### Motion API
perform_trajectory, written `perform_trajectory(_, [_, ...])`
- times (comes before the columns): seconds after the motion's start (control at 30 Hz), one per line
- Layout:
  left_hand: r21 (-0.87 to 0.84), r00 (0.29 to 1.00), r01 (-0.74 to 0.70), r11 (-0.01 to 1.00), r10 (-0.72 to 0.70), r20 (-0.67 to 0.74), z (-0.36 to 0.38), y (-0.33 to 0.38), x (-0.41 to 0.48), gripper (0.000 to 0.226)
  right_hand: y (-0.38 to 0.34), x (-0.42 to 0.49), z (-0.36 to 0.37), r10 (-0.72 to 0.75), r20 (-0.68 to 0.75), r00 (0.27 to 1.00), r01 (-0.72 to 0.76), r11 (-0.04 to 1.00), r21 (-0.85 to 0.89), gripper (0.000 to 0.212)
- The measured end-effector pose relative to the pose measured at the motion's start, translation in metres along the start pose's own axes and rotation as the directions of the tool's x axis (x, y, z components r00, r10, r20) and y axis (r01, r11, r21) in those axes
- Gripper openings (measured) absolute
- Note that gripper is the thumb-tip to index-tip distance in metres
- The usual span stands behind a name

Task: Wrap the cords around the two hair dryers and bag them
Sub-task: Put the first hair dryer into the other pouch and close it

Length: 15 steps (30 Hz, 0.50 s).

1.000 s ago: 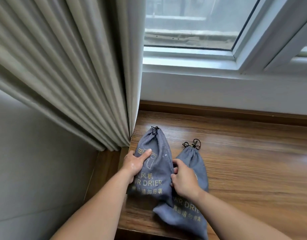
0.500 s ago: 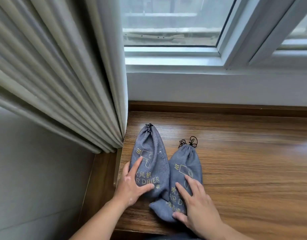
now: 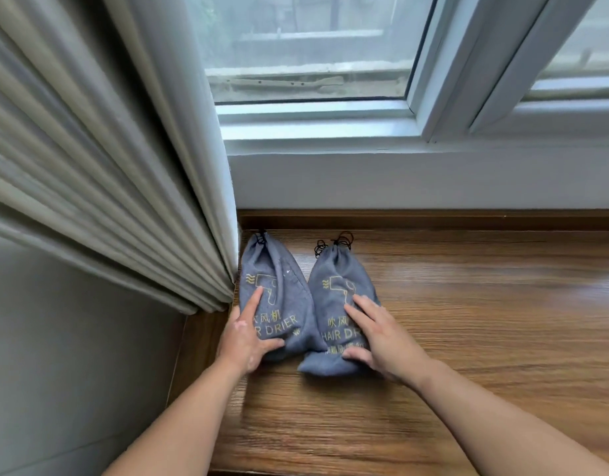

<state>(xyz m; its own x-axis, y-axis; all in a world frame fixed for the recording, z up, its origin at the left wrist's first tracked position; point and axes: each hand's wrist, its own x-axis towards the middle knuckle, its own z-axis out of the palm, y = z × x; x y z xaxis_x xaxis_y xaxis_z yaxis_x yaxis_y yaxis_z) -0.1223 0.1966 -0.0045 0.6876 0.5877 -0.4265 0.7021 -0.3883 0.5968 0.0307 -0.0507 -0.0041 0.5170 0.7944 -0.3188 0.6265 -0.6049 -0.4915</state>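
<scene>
Two cinched bags, left bag (image 3: pixel 279 304) and right bag (image 3: pixel 334 290), lie side by side on the counter (image 3: pixel 468 321). Left hand (image 3: pixel 243 341) and right hand (image 3: pixel 385 338) rest flat on them, each grip slack, clasping nothing. Bagging looks finished; the dryers are hidden.

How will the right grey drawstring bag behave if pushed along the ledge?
The right bag probably slides readily: cloth on a glossy wooden ledge. Cloth likely bunches, not stiff; it creases near the cinched neck. Lying flat, it seems unlikely to roll or tip.
</scene>
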Motion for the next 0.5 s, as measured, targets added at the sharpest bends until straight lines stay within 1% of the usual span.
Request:
perform_trajectory(0.07, [0.026, 1.000, -0.013, 1.000, 0.013, 0.016, -0.005, -0.001, 0.006, 0.118, 0.006, 0.001, -0.003, 0.054, 0.022, 0.998, -0.053, 0.998, -0.035, 0.100])
perform_trajectory(0.13, [0.045, 0.999, -0.017, 0.999, 0.016, 0.037, -0.008, -0.004, 0.009, 0.116, 0.011, -0.008, 0.003, 0.098, 0.080, 0.992, -0.094, 0.994, -0.058, 0.110])
perform_trajectory(0.17, [0.048, 0.999, -0.020, 0.999, 0.017, 0.045, -0.009, -0.007, 0.010, 0.116, 0.014, -0.015, 0.008, 0.114, 0.077, 0.990, -0.110, 0.992, -0.059, 0.113])
perform_trajectory(0.27, [0.033, 0.998, -0.035, 0.999, 0.033, 0.058, -0.014, -0.016, 0.016, 0.117, 0.020, -0.037, 0.022, 0.180, 0.001, 0.984, -0.180, 0.983, -0.031, 0.104])
perform_trajectory(0.37, [0.037, 0.995, -0.054, 0.998, 0.051, 0.081, -0.020, -0.021, 0.021, 0.115, 0.025, -0.053, 0.028, 0.279, -0.068, 0.958, -0.278, 0.960, 0.031, 0.099])
perform_trajectory(0.43, [0.035, 0.994, -0.067, 0.997, 0.063, 0.093, -0.021, -0.021, 0.023, 0.113, 0.028, -0.056, 0.028, 0.317, -0.084, 0.945, -0.313, 0.948, 0.057, 0.099])
perform_trajectory(0.5, [0.019, 0.993, -0.072, 0.997, 0.070, 0.091, -0.020, -0.021, 0.025, 0.113, 0.029, -0.050, 0.026, 0.316, -0.077, 0.946, -0.310, 0.948, 0.074, 0.101])
